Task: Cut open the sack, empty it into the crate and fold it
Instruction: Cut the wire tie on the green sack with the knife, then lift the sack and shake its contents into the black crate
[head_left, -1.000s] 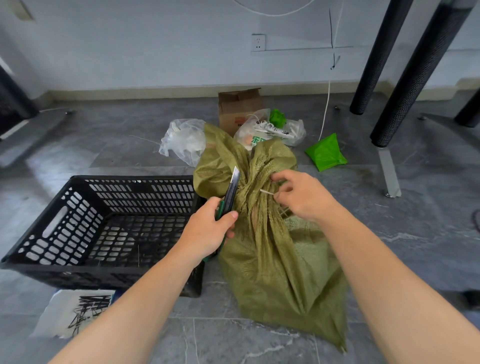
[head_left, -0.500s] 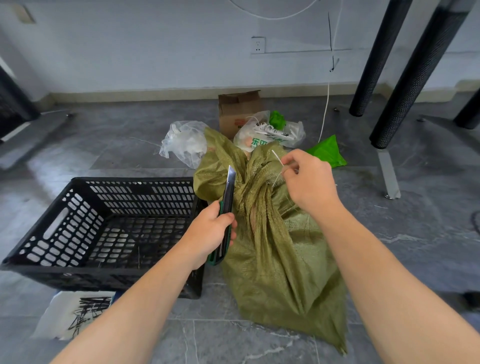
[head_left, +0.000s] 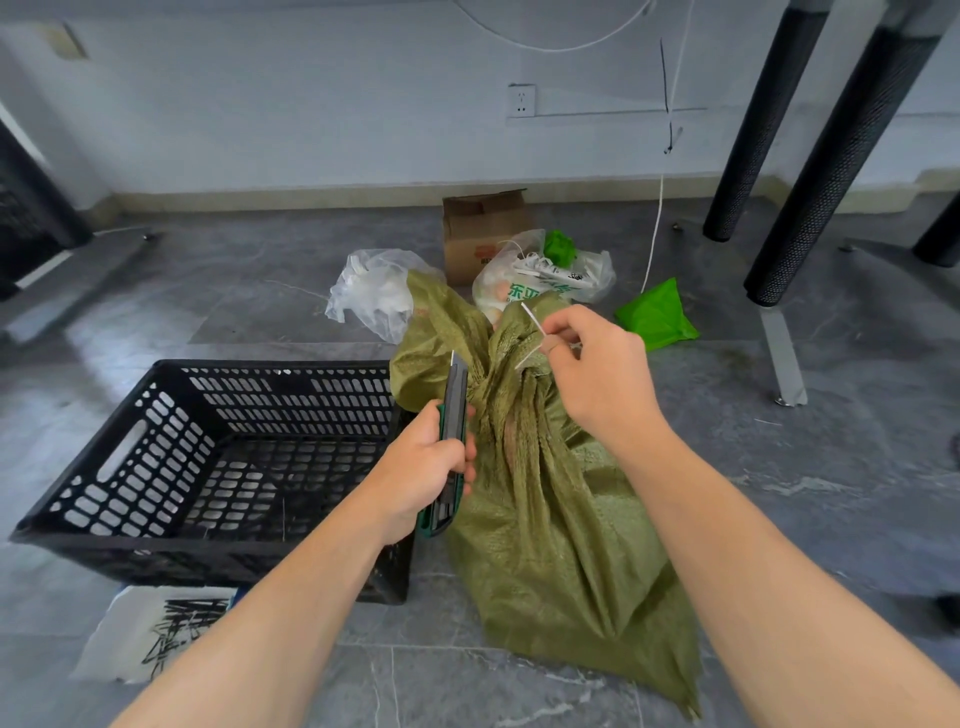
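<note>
Single wide-angle head-worn view, forward and down, near the sack (head_left: 550, 545), toward the far wall (head_left: 311, 130), edges seemingly warped.

The sack (head_left: 545, 493) stands on the floor (head_left: 789, 499), just beside the crate (head_left: 208, 467), on its right. The left hand (head_left: 421, 467) holds a knife (head_left: 453, 415) upright between the crate's right wall and the sack's neck. The right hand (head_left: 602, 374) is at the neck, right of the knife, pinching a tie (head_left: 532, 319). Behind the sack lie a left bag (head_left: 371, 291) and a right bag (head_left: 571, 275), with a box (head_left: 483, 234) between and behind them. A sheet (head_left: 156, 629) lies before the crate's near wall. Posts (head_left: 831, 156) stand far right.
</note>
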